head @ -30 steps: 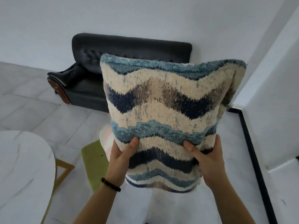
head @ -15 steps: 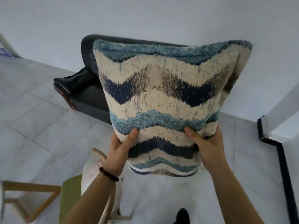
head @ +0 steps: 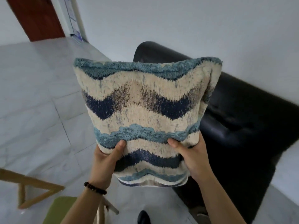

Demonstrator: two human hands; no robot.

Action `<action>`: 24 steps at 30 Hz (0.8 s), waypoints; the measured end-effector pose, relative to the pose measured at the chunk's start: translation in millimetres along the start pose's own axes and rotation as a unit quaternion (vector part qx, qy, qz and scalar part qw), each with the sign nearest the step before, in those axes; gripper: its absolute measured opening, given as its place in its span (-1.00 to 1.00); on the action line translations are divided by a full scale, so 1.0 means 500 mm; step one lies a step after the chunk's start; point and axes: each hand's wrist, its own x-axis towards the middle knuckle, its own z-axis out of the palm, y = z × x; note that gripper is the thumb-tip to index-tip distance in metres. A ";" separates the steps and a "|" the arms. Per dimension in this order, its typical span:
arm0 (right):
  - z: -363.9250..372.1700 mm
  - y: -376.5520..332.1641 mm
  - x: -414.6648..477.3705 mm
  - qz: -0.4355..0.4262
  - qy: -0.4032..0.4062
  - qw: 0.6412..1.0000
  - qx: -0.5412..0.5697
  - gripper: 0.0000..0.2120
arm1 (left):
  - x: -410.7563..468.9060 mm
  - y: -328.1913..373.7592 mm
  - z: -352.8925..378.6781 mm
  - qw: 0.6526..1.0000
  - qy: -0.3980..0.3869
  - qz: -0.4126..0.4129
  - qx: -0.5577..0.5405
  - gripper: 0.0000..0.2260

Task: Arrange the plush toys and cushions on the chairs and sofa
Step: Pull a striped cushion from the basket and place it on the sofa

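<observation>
I hold a square cushion (head: 145, 110) with cream, light blue and navy wavy stripes upright in front of me. My left hand (head: 107, 160) grips its lower left edge, thumb on the front; a dark bead bracelet sits on that wrist. My right hand (head: 192, 157) grips the lower right edge the same way. Behind the cushion and to the right stands a black leather sofa (head: 239, 120), partly hidden by the cushion. No plush toy is in view.
A wooden chair with a green seat pad (head: 58, 210) stands at the bottom left, close to my left forearm. Pale tiled floor (head: 35, 110) spreads to the left. A red-brown door (head: 37, 16) is at the top left. My dark shoe (head: 143, 217) shows below.
The view has swung left and closer to the sofa, which now sits right of the cushion. The door has come into sight. Both hands keep the same grip.
</observation>
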 end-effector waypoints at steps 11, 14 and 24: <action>0.134 0.021 0.450 -0.011 -0.060 0.998 0.033 -0.27 | 0.500 -0.001 0.070 0.987 0.124 -0.055 -0.089 -0.30; 0.160 0.078 0.614 0.021 -0.080 0.996 0.042 -0.19 | 0.678 -0.040 0.091 0.979 0.127 -0.102 -0.119 -0.44; 0.344 0.086 1.073 0.034 -0.027 0.998 -0.050 -0.44 | 1.178 -0.060 0.079 0.985 0.099 -0.127 -0.068 -0.57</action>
